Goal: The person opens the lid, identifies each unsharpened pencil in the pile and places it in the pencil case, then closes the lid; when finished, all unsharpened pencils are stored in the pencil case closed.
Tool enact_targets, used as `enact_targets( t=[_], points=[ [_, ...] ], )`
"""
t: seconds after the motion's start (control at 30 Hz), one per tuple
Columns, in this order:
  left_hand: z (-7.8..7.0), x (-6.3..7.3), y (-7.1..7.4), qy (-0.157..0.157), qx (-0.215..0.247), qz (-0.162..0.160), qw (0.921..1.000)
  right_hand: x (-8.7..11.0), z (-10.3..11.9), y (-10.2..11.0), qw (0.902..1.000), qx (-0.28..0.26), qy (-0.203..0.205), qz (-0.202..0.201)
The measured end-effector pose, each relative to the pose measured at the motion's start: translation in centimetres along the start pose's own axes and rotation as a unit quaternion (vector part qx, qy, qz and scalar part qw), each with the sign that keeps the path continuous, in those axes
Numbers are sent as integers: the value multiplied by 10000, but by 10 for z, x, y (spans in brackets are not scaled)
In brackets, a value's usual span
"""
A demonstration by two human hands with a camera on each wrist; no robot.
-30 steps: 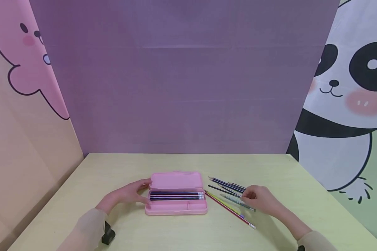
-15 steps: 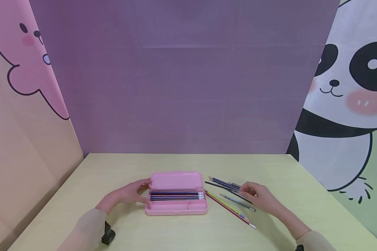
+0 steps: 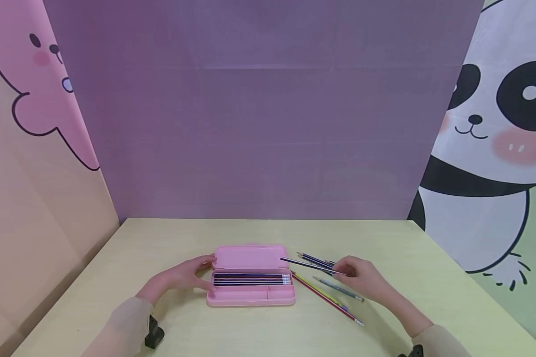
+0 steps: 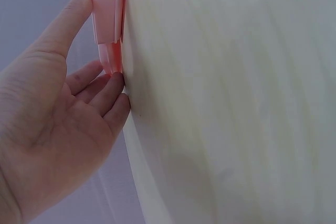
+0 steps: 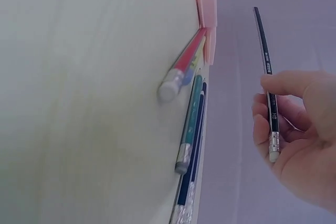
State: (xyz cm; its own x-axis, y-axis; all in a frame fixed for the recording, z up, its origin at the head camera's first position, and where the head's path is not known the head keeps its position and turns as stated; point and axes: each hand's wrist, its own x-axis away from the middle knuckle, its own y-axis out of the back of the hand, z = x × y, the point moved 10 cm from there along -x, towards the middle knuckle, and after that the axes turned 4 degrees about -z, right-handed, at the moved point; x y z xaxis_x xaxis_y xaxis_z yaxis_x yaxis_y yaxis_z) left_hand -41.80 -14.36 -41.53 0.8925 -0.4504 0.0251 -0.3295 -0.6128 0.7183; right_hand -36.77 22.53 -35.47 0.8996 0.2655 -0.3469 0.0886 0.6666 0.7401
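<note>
In the head view my left hand (image 3: 183,273) rests against the left end of an open pink pencil case (image 3: 254,302). Its thumb touches the base and its fingertips reach the raised lid (image 3: 250,257). Several dark striped pencils (image 3: 250,278) lie side by side in the case's back compartment. My right hand (image 3: 363,278) pinches a black pencil (image 5: 261,40) near its white eraser end, held up off the table. The pencil's far end overlaps the lid's right edge in the head view. Below that hand lie several dark blue pencils (image 3: 314,260).
Right of the case, a red pencil (image 3: 326,299) and a yellow pencil (image 3: 314,286) slant across the table (image 3: 250,332). A green pencil (image 3: 338,288) lies beside them. A purple backdrop (image 3: 268,148) stands at the table's far edge.
The right hand has drawn the black pencil out from the loose pencils, lifted it and moved it left toward the case. The left hand and case have stayed in place.
</note>
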Motion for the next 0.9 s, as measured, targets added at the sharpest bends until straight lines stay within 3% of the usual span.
enact_targets(
  t=[0.27, 0.9],
  points=[
    [1, 0, -2, -15, 33, 26, 10000, -7, 19, -6, 9989, -236, 405, -35],
    [1, -1, -1, -44, -56, -9, 10000, -37, 47, -38, 9986, -132, 515, 61]
  ],
)
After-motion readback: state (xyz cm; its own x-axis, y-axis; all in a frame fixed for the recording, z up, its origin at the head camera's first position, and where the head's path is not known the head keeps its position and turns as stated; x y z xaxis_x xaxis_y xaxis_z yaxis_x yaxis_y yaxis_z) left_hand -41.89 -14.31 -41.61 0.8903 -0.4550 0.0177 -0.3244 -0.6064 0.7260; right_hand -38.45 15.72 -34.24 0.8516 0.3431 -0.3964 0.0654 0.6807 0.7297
